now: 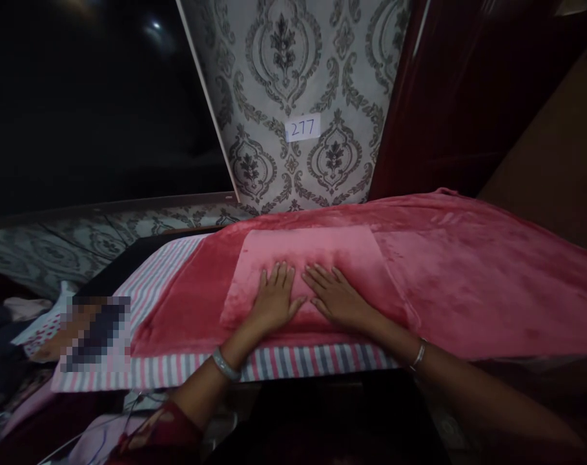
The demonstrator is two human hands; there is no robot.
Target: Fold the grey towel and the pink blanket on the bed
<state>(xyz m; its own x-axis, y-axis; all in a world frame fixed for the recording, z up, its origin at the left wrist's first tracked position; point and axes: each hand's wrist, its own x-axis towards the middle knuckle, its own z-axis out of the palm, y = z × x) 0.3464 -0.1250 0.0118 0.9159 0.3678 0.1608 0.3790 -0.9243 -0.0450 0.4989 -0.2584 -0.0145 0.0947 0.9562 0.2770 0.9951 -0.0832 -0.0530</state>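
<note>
A pink plush blanket (487,278) is spread across a striped cloth, with a folded rectangular part of lighter pink (312,242) in its middle. My left hand (275,300) lies flat on that folded part, its fingers stretched away from me. Just to its right, my right hand (340,300) also presses flat on the plush, fingers extended and angled to the left. The two thumbs point toward each other with a small gap between them. Neither hand grasps anything.
The striped cloth (317,361) shows along the near edge and at the left. Behind stand a large dark screen (99,110), patterned wallpaper with a paper label (303,128) reading 277, and a dark red panel (448,97). Cables and cloth items (104,439) lie at lower left.
</note>
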